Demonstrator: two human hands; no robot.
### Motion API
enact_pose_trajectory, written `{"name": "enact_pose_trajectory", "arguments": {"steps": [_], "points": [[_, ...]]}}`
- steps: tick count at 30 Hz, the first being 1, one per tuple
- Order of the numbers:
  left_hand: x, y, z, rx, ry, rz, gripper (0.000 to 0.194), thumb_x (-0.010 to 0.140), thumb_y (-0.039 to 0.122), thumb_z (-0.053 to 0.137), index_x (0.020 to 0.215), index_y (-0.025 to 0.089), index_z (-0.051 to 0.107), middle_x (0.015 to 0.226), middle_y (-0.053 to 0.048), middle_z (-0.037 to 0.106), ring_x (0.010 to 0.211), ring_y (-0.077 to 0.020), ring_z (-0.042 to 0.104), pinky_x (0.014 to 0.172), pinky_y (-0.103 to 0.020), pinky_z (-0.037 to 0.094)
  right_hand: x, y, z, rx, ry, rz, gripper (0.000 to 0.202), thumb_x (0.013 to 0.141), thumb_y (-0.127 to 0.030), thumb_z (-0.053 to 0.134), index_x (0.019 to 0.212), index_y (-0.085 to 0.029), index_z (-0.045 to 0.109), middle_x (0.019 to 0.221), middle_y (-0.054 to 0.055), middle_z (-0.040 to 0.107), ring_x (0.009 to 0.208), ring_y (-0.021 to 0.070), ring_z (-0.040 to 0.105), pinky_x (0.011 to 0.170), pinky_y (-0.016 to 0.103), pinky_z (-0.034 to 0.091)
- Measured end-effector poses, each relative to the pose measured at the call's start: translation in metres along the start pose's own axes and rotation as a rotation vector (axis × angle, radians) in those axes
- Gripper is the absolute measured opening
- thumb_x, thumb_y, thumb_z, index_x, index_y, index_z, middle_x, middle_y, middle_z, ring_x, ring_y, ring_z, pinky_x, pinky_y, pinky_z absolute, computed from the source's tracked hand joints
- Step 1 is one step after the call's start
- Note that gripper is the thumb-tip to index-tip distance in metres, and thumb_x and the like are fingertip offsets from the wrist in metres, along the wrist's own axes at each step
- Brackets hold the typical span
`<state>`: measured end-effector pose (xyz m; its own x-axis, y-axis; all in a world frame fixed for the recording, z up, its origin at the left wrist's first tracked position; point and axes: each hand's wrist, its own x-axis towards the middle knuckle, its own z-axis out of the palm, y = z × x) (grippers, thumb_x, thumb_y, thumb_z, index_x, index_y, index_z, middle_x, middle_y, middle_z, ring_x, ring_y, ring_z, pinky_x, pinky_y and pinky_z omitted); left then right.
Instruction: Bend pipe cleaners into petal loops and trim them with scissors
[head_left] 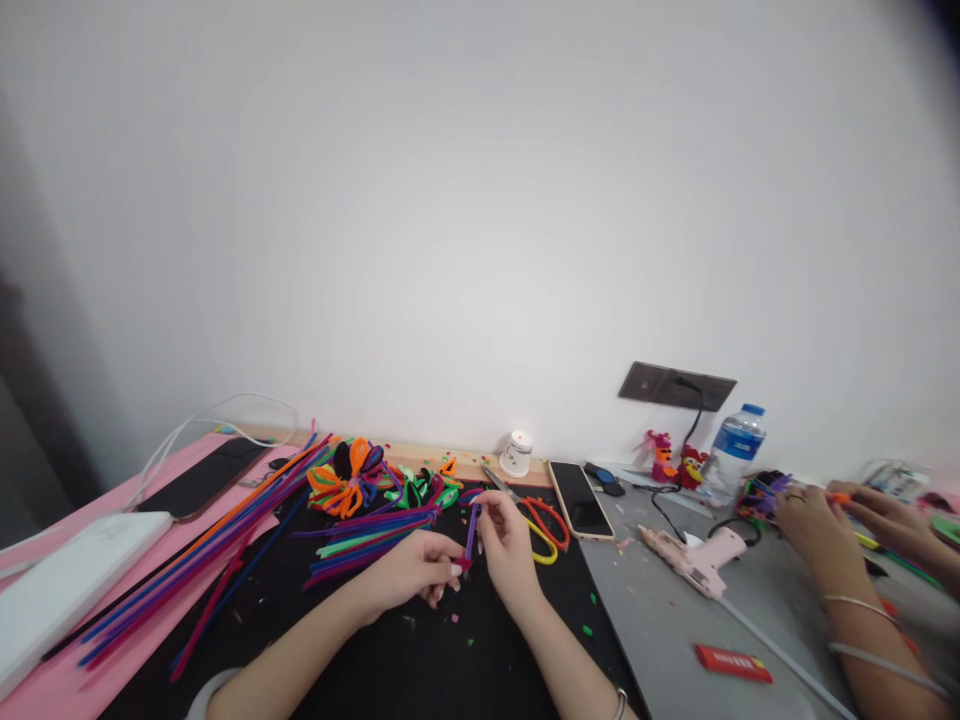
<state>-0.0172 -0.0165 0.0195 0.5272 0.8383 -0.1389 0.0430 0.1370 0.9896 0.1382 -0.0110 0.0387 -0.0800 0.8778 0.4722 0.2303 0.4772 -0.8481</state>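
Over the black mat (420, 660), my left hand (420, 572) pinches the lower end of a bent pipe cleaner piece, magenta at its tip. My right hand (506, 545) has its fingers closed on the upper part of that purple pipe cleaner (472, 532). Just left of my hands lies a bundle of purple, green and blue pipe cleaners (367, 540). Behind it sit looped orange, black and green pipe cleaner shapes (352, 478). Scissors with red and yellow handles (546, 525) rest beyond my right hand.
Long pipe cleaners (217, 545), a dark phone (202, 478) and a white box (71, 590) lie left. Rightward are another phone (581, 500), a paper cup (516, 453), a glue gun (697, 560), a red lighter (733, 662), a bottle (735, 455) and another person's hands (825, 530).
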Motion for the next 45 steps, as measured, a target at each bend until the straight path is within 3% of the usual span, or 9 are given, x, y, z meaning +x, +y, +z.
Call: {"name": "enact_pose_trajectory", "arguments": {"steps": [11,21,31,35,38,41,45], "points": [[-0.003,0.005,0.0,-0.064,-0.017,0.001,0.028,0.067,0.031,0.064,0.089,0.014,0.064,0.061,0.001,0.062,0.043,-0.0062,0.045,0.044,-0.019,0.04,-0.001,-0.003,-0.001,-0.105,-0.052,-0.077,0.018,0.081,-0.012,0.041,0.087,-0.02,0.056,0.081,0.003,0.055,0.07,0.015,0.053,0.059,0.023,0.042],[-0.005,0.01,-0.006,-0.324,0.081,-0.001,0.029,0.069,0.028,0.064,0.096,0.018,0.058,0.067,0.004,0.055,0.047,-0.0036,0.041,0.047,-0.016,0.035,0.002,-0.008,-0.003,-0.184,-0.168,-0.174,0.025,0.077,-0.005,0.046,0.082,-0.021,0.064,0.08,0.002,0.055,0.075,0.0138,0.055,0.064,0.022,0.042],[-0.002,0.006,-0.015,-0.456,0.156,0.031,0.03,0.071,0.027,0.062,0.099,0.019,0.056,0.069,0.005,0.05,0.048,-0.0024,0.039,0.051,-0.016,0.032,0.005,-0.005,-0.009,-0.209,-0.329,-0.165,0.033,0.081,-0.007,0.041,0.097,-0.024,0.064,0.086,0.003,0.063,0.082,0.0154,0.058,0.078,0.029,0.043],[-0.001,0.005,-0.016,-0.421,0.166,0.041,0.03,0.07,0.028,0.062,0.099,0.019,0.056,0.069,0.004,0.05,0.049,-0.003,0.04,0.051,-0.017,0.032,0.004,-0.005,-0.009,-0.199,-0.349,-0.095,0.032,0.083,-0.011,0.04,0.101,-0.024,0.063,0.072,0.001,0.064,0.07,0.0144,0.057,0.072,0.028,0.044],[-0.002,0.007,-0.016,-0.347,0.177,0.059,0.03,0.072,0.031,0.06,0.099,0.02,0.056,0.07,0.004,0.05,0.049,-0.0035,0.039,0.051,-0.017,0.033,0.005,-0.003,-0.009,-0.067,-0.352,0.014,0.03,0.082,-0.014,0.04,0.099,-0.022,0.063,0.067,-0.001,0.06,0.057,0.0114,0.054,0.058,0.023,0.044],[0.0,0.008,-0.016,-0.222,0.185,0.088,0.031,0.073,0.034,0.057,0.099,0.018,0.057,0.069,0.004,0.05,0.049,-0.0048,0.039,0.05,-0.018,0.033,0.007,0.002,-0.011,0.043,-0.277,0.136,0.022,0.077,-0.016,0.046,0.089,-0.019,0.064,0.056,-0.004,0.054,0.045,0.0087,0.046,0.045,0.019,0.038],[0.0,0.011,-0.015,0.005,0.2,0.156,0.033,0.074,0.037,0.055,0.097,0.014,0.061,0.063,0.003,0.051,0.052,-0.0087,0.042,0.05,-0.02,0.032,0.012,0.013,-0.014,0.085,-0.136,0.179,0.007,0.072,-0.019,0.054,0.072,-0.016,0.06,0.052,-0.004,0.052,0.041,0.0084,0.045,0.042,0.02,0.036]]}}
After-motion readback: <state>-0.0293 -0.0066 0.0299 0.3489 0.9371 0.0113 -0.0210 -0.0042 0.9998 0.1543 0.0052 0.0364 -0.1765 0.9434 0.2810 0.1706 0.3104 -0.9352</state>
